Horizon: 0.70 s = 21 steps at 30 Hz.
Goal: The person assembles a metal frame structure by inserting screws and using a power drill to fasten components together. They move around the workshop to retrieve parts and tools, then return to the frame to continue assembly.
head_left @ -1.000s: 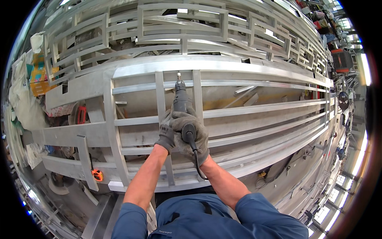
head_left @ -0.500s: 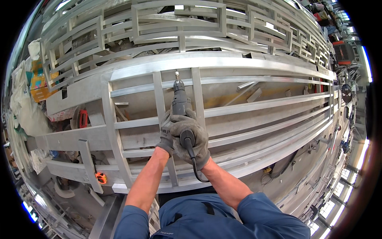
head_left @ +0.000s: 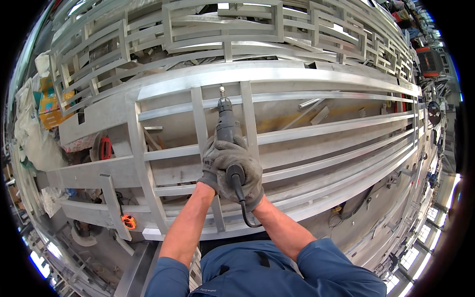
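**Two gloved hands on a grinding tool**

Both hands wrapped tight around one dark, straight power tool point(head_left: 225, 123) — pointed up and away from the body. Left hand point(head_left: 217, 161) in a grey work glove, closed on the left side of the tool's body. Right hand point(head_left: 247, 173) in the same kind of glove, closed around the back end, just where the black cord point(head_left: 243, 205) comes out and curls down. Hands touching each other, fingers folded over the tool.

Small tip point(head_left: 222, 91) of the tool up against the wide top bar of a big silver metal frame point(head_left: 307, 131). Tool lying between two upright bars of that frame. Long thin bars running off to the right, bending with the lens.

More silver frames point(head_left: 222, 29) stacked behind. Down on the left, an orange and black thing point(head_left: 129, 221) on the floor, too small to tell what. Blue sleeves point(head_left: 316, 262) at the bottom — bare forearms reaching up.
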Each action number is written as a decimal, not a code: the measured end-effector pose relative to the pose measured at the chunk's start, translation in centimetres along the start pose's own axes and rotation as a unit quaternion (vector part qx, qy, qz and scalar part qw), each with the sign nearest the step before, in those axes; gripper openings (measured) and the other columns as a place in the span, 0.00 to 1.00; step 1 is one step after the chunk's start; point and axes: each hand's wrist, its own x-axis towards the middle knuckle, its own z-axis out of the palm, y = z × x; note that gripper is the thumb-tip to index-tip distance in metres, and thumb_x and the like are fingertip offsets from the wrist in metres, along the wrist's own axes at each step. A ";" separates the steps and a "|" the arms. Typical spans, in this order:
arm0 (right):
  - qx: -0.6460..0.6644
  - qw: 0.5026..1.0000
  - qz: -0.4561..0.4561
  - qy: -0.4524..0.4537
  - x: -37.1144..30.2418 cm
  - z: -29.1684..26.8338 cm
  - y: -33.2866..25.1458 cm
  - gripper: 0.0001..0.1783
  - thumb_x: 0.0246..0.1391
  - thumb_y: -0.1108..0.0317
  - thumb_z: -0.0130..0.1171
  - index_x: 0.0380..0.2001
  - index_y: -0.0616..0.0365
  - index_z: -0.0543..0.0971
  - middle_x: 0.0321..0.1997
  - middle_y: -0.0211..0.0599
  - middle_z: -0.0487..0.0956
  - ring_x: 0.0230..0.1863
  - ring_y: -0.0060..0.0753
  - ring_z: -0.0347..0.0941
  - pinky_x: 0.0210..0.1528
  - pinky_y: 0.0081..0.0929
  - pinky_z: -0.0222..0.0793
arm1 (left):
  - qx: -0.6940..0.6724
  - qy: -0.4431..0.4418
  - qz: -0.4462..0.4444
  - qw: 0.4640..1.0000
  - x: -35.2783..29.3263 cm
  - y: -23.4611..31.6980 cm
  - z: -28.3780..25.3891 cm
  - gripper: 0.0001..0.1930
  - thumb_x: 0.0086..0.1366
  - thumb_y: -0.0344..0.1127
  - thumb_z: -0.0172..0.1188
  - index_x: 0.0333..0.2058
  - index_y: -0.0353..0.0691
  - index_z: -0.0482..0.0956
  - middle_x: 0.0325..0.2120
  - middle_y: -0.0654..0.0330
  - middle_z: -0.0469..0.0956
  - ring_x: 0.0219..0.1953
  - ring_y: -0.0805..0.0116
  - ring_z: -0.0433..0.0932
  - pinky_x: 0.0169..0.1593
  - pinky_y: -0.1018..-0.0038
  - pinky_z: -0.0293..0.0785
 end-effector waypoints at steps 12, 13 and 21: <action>-0.014 1.000 -0.017 0.015 0.0 0.7 0.0 0.12 0.43 0.75 0.63 0.34 0.52 0.76 0.36 0.31 0.81 0.40 0.39 0.79 0.66 0.56 0.63 | -0.130 -0.001 -0.056 0.990 -1.1 -0.2 -0.5 0.11 0.76 0.39 0.43 0.47 0.44 0.73 0.40 0.64 0.77 0.41 0.72 0.77 0.45 0.74 0.77; -0.016 1.000 -0.019 0.017 0.0 0.7 0.0 0.13 0.43 0.75 0.63 0.34 0.52 0.76 0.36 0.31 0.81 0.40 0.39 0.79 0.66 0.56 0.63 | -0.130 -0.003 -0.060 0.990 -1.1 -0.4 -0.6 0.11 0.76 0.39 0.43 0.47 0.44 0.73 0.40 0.65 0.77 0.41 0.72 0.77 0.45 0.74 0.77; -0.026 0.999 -0.023 0.027 0.6 1.1 -0.7 0.14 0.41 0.76 0.65 0.34 0.53 0.76 0.36 0.33 0.81 0.43 0.44 0.80 0.62 0.57 0.63 | -0.118 -0.012 -0.085 0.989 -0.7 -1.9 -0.8 0.10 0.76 0.41 0.46 0.47 0.45 0.73 0.40 0.65 0.76 0.41 0.73 0.76 0.45 0.74 0.76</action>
